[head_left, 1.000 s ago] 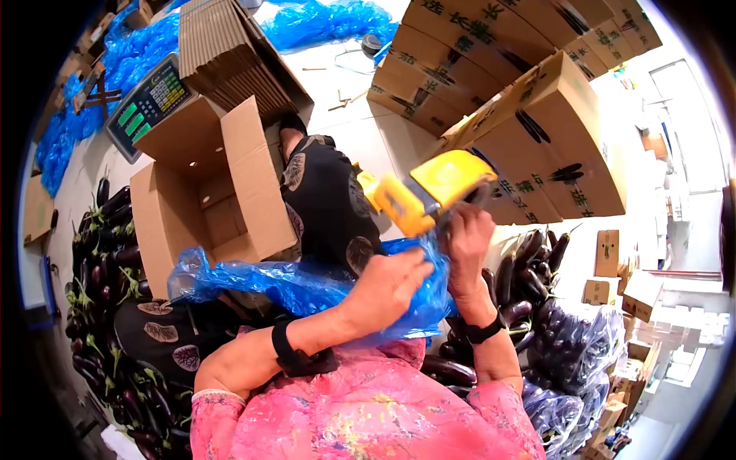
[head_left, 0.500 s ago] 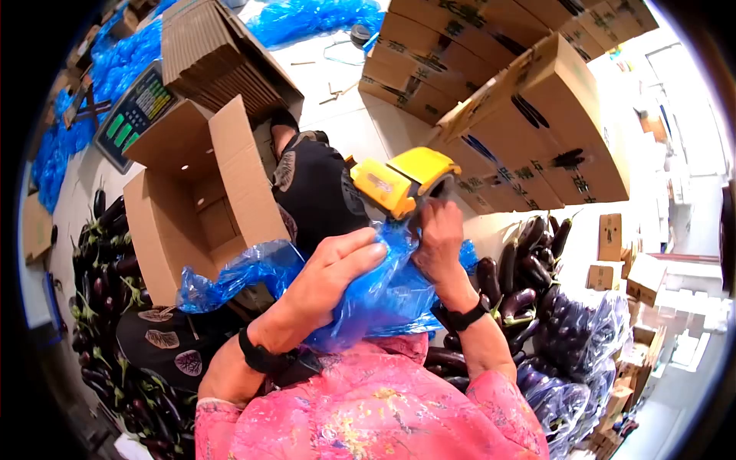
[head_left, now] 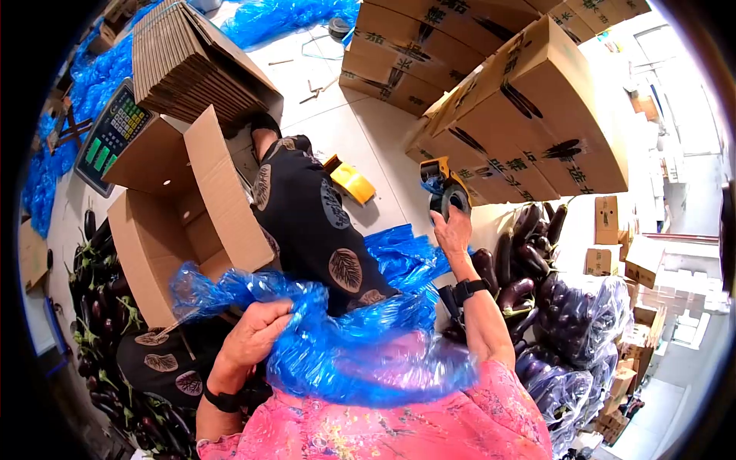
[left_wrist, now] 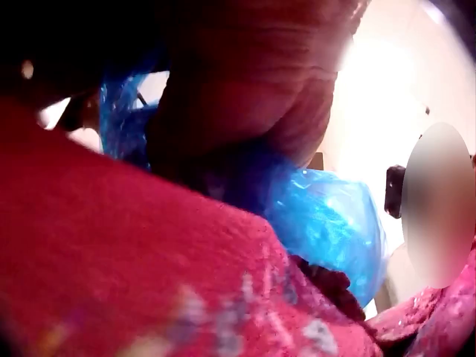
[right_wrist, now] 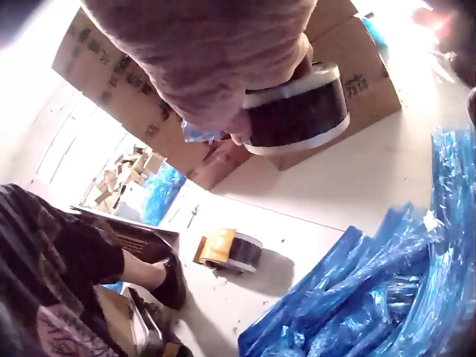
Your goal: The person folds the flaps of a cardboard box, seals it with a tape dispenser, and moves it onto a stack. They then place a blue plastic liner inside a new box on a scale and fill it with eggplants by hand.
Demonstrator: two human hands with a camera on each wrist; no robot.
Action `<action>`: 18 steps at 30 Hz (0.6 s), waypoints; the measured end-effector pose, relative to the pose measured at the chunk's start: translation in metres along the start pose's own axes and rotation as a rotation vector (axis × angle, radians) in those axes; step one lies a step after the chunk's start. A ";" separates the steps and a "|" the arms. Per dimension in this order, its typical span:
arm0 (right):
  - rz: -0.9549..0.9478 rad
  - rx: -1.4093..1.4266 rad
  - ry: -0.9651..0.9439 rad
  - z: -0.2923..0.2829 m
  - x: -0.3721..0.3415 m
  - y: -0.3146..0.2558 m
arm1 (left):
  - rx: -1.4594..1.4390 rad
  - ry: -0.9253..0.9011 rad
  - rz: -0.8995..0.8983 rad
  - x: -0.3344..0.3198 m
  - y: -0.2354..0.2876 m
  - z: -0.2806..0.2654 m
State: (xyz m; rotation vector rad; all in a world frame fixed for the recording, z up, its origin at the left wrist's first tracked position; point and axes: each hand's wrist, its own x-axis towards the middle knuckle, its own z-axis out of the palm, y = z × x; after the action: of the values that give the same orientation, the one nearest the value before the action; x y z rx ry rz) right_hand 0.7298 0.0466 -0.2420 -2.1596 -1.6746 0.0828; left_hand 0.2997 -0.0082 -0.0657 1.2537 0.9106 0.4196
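Observation:
My left hand grips a bunched part of a blue plastic bag, which spreads across the lap and the front of the pink top. In the left wrist view the hand is dark, with the blue plastic below it. My right hand, out to the right, holds a yellow tape dispenser by its dark roll. From the right wrist, the fingers lie against the roll. A second yellow dispenser lies on the floor beside the leg.
An open carton stands at left, with flattened cartons and a scale behind it. Printed cartons stand at right. Loose eggplants and bagged ones lie at right; more eggplants lie far left.
My left hand has moved left and back, pulling blue plastic along. My right hand has moved away from it with the dispenser. The plastic has spread across the lap.

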 end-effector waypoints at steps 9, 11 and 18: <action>0.478 -0.173 -0.333 0.070 -0.008 0.025 | -0.089 0.132 -0.238 -0.041 -0.054 0.013; 0.536 -0.171 -0.327 0.072 -0.015 0.026 | -0.004 0.177 -0.231 -0.039 -0.052 0.016; 0.223 -0.079 -0.207 0.084 -0.020 0.021 | -0.196 0.153 -0.308 -0.022 -0.049 0.013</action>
State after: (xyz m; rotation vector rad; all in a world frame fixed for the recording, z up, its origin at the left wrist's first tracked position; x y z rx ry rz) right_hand 0.7190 0.0472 -0.3302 -2.4634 -1.5589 0.3174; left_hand 0.2872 -0.0470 -0.1030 0.8935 1.1441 0.3529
